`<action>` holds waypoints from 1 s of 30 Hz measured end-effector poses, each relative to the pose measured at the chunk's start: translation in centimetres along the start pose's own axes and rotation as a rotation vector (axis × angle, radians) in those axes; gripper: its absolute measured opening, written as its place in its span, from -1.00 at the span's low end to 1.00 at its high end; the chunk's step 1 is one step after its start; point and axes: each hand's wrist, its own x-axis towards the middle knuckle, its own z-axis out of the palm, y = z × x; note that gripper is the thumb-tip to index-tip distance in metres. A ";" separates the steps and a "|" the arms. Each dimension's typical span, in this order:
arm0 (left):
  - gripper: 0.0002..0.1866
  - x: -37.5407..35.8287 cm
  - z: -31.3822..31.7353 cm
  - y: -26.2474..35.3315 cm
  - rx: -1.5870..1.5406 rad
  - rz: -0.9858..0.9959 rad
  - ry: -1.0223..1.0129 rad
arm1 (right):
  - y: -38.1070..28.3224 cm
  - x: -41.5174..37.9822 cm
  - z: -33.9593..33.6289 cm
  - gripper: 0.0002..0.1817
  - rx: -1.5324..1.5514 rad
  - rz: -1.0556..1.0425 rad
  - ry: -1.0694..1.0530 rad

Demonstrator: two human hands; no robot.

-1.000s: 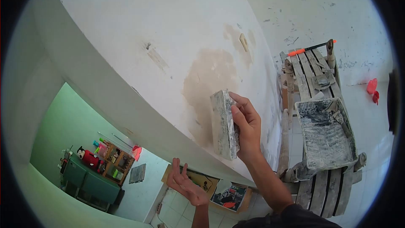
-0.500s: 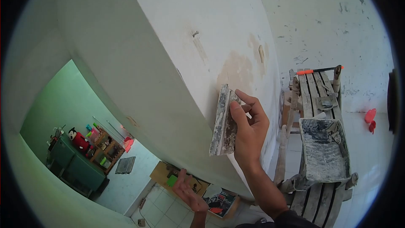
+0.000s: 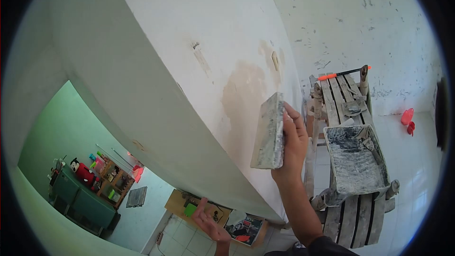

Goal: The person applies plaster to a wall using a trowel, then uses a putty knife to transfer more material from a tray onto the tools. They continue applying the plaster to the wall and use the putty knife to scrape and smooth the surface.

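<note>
My right hand (image 3: 295, 137) is wrapped round a plaster-smeared flat trowel (image 3: 268, 132), whose broad pale face is turned toward the left. The trowel is in front of the white wall (image 3: 189, 14), below and right of a damp beige patch (image 3: 242, 87); whether it touches the wall cannot be told. My left hand (image 3: 208, 222) is low in the view, beside the wall's lower part, with its fingers apart and nothing in them.
At right, a slatted bamboo bench (image 3: 348, 227) bears a plaster-coated tray (image 3: 358, 161), a scraper (image 3: 353, 108) and an orange-handled tool (image 3: 334, 76). A wooden table (image 3: 174, 204) stands below. Farther left are a green cabinet (image 3: 83, 199) and shelves (image 3: 111, 180).
My right hand has moved right with the trowel, away from the wall's corner edge, and turned its flat face into view. The camera view has shifted slightly.
</note>
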 end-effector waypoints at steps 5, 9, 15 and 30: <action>-0.36 -0.5 -0.7 0.6 0.042 0.005 0.003 | 3.7 0.5 1.0 -0.62 -0.157 -0.007 -0.005; -0.31 -1.4 -1.8 0.8 0.088 -0.042 0.050 | 3.4 1.1 3.5 -0.60 -0.122 0.048 -0.009; -0.41 -1.5 -2.9 0.4 0.132 0.023 0.027 | 0.9 1.9 10.2 -0.56 0.002 0.037 -0.131; -0.45 -2.4 -3.8 0.4 0.118 0.018 0.048 | -0.1 2.7 2.8 -0.64 -0.302 -0.284 -0.385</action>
